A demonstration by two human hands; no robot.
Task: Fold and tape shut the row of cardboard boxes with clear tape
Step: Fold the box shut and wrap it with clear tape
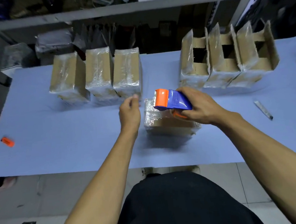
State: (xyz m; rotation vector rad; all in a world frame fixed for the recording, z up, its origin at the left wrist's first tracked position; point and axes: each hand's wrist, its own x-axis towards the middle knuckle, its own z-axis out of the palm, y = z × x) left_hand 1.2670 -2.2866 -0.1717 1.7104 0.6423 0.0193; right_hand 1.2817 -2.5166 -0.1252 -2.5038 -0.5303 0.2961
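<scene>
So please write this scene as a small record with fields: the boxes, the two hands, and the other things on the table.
closed boxes: three, back left
open boxes: three, back right, flaps up
box in work: one, front centre
right hand: holds tape dispenser over that box
left hand: empty, beside it
table: also orange item, knife
</scene>
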